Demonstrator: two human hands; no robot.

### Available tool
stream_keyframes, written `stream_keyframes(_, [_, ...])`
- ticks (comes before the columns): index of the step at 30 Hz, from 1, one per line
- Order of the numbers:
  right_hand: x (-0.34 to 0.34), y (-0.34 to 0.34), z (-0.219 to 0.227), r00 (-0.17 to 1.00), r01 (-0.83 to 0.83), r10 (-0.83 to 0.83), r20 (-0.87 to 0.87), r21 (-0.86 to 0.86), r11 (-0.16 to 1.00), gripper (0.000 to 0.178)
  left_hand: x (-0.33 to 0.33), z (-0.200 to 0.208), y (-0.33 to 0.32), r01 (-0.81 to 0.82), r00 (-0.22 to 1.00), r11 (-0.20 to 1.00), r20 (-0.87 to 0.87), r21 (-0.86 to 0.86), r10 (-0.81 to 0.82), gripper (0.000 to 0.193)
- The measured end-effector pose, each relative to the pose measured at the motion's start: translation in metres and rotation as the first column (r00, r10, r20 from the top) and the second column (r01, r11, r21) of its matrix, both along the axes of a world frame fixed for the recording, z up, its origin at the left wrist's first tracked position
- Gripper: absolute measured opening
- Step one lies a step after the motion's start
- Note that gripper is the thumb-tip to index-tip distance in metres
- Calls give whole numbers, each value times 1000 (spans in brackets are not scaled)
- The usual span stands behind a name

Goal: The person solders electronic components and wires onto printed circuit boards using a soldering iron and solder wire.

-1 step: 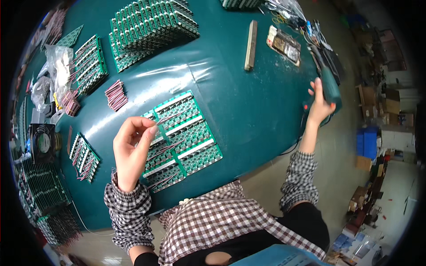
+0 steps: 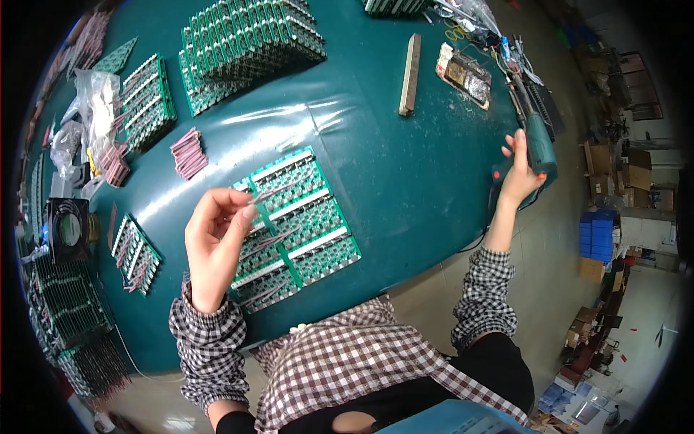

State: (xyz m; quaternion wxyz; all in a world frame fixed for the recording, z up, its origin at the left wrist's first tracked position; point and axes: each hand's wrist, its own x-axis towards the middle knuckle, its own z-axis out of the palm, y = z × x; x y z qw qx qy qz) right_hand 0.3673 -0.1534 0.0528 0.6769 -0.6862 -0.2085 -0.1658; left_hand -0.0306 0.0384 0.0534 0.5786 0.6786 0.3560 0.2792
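Observation:
My left hand (image 2: 217, 242) hovers over the upper left of a green circuit board panel (image 2: 318, 202). Its thumb and forefinger pinch the end of a thin red-and-white wire (image 2: 278, 189), which stretches right across the board. More such wires hang over the panel's left half. At the table's right edge, my right hand (image 2: 517, 177) is around the handle of a green, gun-shaped corded tool (image 2: 538, 141), perhaps a soldering gun. Its slim front points away from me. Part of the grip is hidden by the hand.
Stacked green boards (image 2: 246, 43) stand at the back left. A wire bundle (image 2: 189, 154) lies left of the panel, and a small wired board (image 2: 136, 253) nearer. Beyond my right hand are a metal bar (image 2: 410, 76) and a scorched tray (image 2: 466, 76). A black fan (image 2: 69, 230) stands far left.

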Motion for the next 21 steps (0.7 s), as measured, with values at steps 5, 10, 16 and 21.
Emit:
stream_keyframes(5, [-13, 5, -3, 988, -127, 121, -94, -59, 990, 29, 7, -4, -7, 36, 996, 977, 93, -212, -16, 11])
stream_keyframes(10, [-108, -21, 3, 773, -374, 403, -489, 161, 913, 37, 15, -7, -26, 25, 992, 949, 128, -315, 17, 13])
stream_keyframes(16, [-176, -28, -9, 444, -605, 665, -600, 347, 716, 43, 33, -6, -41, 114, 966, 874, 257, -473, 13, 19])
stream_keyframes(21, [-203, -23, -15, 329, -639, 668, -668, 363, 678, 45, 40, -8, -43, 83, 934, 771, 319, -632, 161, 23])
